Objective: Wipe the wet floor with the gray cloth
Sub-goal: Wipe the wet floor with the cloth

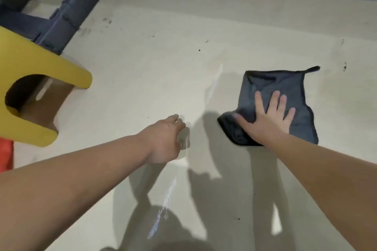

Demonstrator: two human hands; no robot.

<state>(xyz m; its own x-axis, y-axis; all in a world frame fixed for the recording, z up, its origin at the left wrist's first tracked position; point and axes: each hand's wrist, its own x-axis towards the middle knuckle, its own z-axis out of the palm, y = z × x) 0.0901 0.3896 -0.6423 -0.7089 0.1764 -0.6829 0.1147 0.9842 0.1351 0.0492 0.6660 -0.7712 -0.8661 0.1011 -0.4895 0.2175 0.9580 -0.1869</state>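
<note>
The gray cloth (273, 96) lies rumpled on the pale floor (142, 67), right of centre, its near-left corner bunched; the right hand (269, 116) presses flat on it, fingers spread, palm down, gripping nothing; the left hand (165, 138) is well apart to the left, fingers loosely curled and empty, whether touching the floor I cannot tell; a wet streak (161, 210) glints nearer the person; a yellow stool (30, 79) stands far left, dark metal frame (67, 10) behind it.
</note>
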